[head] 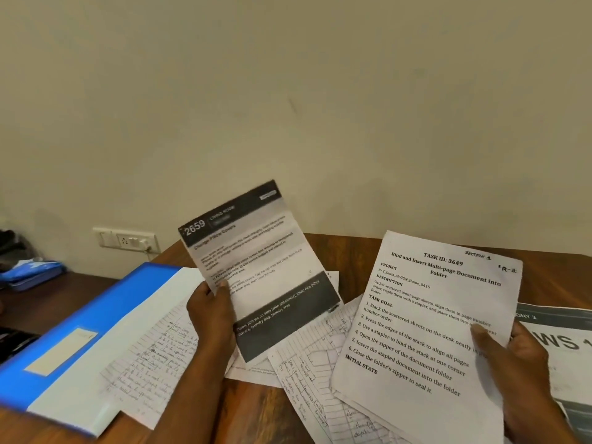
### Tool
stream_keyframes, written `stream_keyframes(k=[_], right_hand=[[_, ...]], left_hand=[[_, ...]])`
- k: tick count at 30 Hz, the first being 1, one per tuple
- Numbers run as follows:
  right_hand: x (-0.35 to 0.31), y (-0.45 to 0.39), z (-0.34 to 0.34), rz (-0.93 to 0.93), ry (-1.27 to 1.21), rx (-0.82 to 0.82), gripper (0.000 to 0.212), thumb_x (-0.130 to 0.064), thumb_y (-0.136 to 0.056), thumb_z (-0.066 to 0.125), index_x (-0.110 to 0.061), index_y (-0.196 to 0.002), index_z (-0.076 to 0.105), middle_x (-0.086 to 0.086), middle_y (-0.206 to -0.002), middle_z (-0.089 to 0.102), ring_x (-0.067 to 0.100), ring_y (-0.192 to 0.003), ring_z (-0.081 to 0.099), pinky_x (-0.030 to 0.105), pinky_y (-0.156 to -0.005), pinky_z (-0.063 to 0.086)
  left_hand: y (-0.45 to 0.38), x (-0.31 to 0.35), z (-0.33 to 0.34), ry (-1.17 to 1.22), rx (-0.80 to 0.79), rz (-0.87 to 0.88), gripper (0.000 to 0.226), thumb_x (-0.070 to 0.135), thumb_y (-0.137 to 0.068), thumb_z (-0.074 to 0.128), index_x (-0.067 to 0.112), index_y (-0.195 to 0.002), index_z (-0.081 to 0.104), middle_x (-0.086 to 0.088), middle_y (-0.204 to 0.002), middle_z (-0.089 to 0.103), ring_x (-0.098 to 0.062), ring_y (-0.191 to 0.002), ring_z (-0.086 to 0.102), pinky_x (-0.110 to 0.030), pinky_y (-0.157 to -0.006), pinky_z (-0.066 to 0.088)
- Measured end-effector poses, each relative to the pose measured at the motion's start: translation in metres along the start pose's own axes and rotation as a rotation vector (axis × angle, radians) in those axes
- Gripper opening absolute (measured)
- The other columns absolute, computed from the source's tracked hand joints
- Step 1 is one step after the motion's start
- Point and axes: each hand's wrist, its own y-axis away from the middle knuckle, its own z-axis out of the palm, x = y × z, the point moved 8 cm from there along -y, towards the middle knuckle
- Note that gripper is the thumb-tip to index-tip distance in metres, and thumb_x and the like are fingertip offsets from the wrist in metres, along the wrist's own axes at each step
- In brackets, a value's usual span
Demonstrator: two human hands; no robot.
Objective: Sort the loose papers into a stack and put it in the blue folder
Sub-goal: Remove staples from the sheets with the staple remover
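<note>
Right hand [525, 363] grips the printed sheet [429, 318] headed "TASK ID: 3649" at its right edge, thumb on the face. Left hand [209, 315] pinches the dark-banded sheet [256, 261] marked "2659", lifted and tilted over the table [246, 408]. Handwritten lined papers [307, 357] lie scattered and overlapping between my forearms. Folder [83, 318], blue, lies at left, partly covering one lined sheet. A grey booklet [563, 341] sits at far right; a wall socket [126, 240] behind.
</note>
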Motion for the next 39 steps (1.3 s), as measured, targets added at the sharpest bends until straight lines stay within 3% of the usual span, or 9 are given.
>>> stream_keyframes(k=[1, 3, 5, 9, 12, 14, 17, 23, 39], right_hand=[[-0.003, 0.004, 0.002, 0.001, -0.013, 0.028, 0.051, -0.065, -0.061, 0.091, -0.034, -0.098, 0.077, -0.003, -0.111, 0.079, 0.018, -0.091, 0.074, 0.033, -0.083, 0.061], [-0.007, 0.004, 0.005, -0.013, -0.011, 0.035, 0.008, -0.016, -0.094, 0.076, -0.024, -0.096, 0.074, 0.011, -0.118, 0.075, 0.033, -0.102, 0.07, 0.047, -0.098, 0.056], [-0.005, 0.002, 0.003, -0.011, 0.028, 0.032, 0.023, 0.001, -0.097, 0.067, -0.021, -0.095, 0.07, 0.006, -0.108, 0.073, 0.038, -0.111, 0.067, 0.057, -0.108, 0.047], [-0.01, 0.006, -0.001, -0.031, -0.043, 0.079, 0.01, -0.014, -0.092, 0.078, -0.023, -0.096, 0.074, -0.003, -0.108, 0.074, 0.033, -0.105, 0.072, 0.05, -0.1, 0.057], [-0.012, 0.0, -0.007, -0.04, -0.149, 0.033, 0.077, -0.059, -0.04, 0.1, -0.022, -0.103, 0.076, -0.005, -0.105, 0.08, 0.011, -0.085, 0.078, 0.024, -0.07, 0.063], [-0.013, -0.005, -0.007, -0.013, -0.191, -0.023, 0.061, -0.04, -0.062, 0.095, -0.016, -0.114, 0.073, 0.002, -0.116, 0.078, 0.013, -0.089, 0.078, 0.026, -0.067, 0.063], [-0.013, -0.01, -0.004, 0.075, -0.219, -0.122, 0.038, -0.007, -0.099, 0.061, -0.014, -0.136, 0.065, 0.013, -0.13, 0.072, 0.035, -0.108, 0.074, 0.042, -0.074, 0.065], [-0.016, -0.004, 0.004, 0.144, -0.214, -0.245, 0.034, -0.009, -0.097, 0.056, -0.016, -0.128, 0.069, 0.016, -0.122, 0.076, 0.042, -0.101, 0.076, 0.061, -0.079, 0.062], [-0.017, 0.003, 0.007, 0.225, -0.316, -0.236, 0.035, -0.008, -0.1, 0.052, -0.016, -0.13, 0.069, 0.019, -0.128, 0.072, 0.042, -0.101, 0.076, 0.061, -0.077, 0.062]], left_hand=[[-0.002, 0.0, -0.003, 0.02, 0.035, -0.008, 0.022, 0.015, -0.105, 0.061, 0.018, -0.126, 0.069, 0.002, -0.115, 0.071, -0.01, -0.094, 0.068, -0.026, -0.079, 0.054], [-0.005, -0.001, -0.008, 0.036, 0.092, -0.016, 0.022, 0.017, -0.105, 0.063, 0.017, -0.126, 0.069, 0.003, -0.115, 0.072, -0.016, -0.1, 0.069, -0.035, -0.09, 0.058], [-0.007, 0.001, -0.011, 0.037, 0.131, -0.008, 0.022, 0.019, -0.104, 0.065, 0.018, -0.125, 0.069, 0.005, -0.114, 0.071, -0.019, -0.105, 0.07, -0.043, -0.098, 0.058], [-0.005, 0.002, -0.006, 0.003, 0.068, 0.005, 0.021, 0.016, -0.104, 0.065, 0.018, -0.125, 0.069, 0.002, -0.117, 0.071, -0.014, -0.095, 0.069, -0.036, -0.089, 0.057], [0.003, -0.002, 0.014, -0.111, -0.114, 0.014, 0.016, 0.012, -0.103, 0.064, 0.023, -0.113, 0.069, 0.001, -0.112, 0.073, -0.012, -0.09, 0.07, -0.028, -0.077, 0.056], [0.008, -0.01, 0.026, -0.195, -0.233, 0.005, 0.015, 0.014, -0.103, 0.065, 0.024, -0.112, 0.07, 0.001, -0.112, 0.075, -0.015, -0.093, 0.073, -0.029, -0.076, 0.058], [0.014, -0.019, 0.041, -0.285, -0.364, -0.024, 0.019, 0.022, -0.103, 0.066, 0.026, -0.121, 0.069, 0.005, -0.113, 0.076, -0.018, -0.094, 0.077, -0.035, -0.078, 0.064], [0.017, -0.036, 0.05, -0.242, -0.46, -0.09, 0.019, 0.011, -0.101, 0.068, 0.02, -0.117, 0.073, -0.001, -0.111, 0.08, -0.027, -0.098, 0.079, -0.053, -0.093, 0.061], [0.035, -0.033, 0.06, -0.291, -0.559, -0.1, 0.018, 0.016, -0.102, 0.067, 0.022, -0.118, 0.072, 0.003, -0.108, 0.081, -0.022, -0.093, 0.08, -0.051, -0.09, 0.063]])
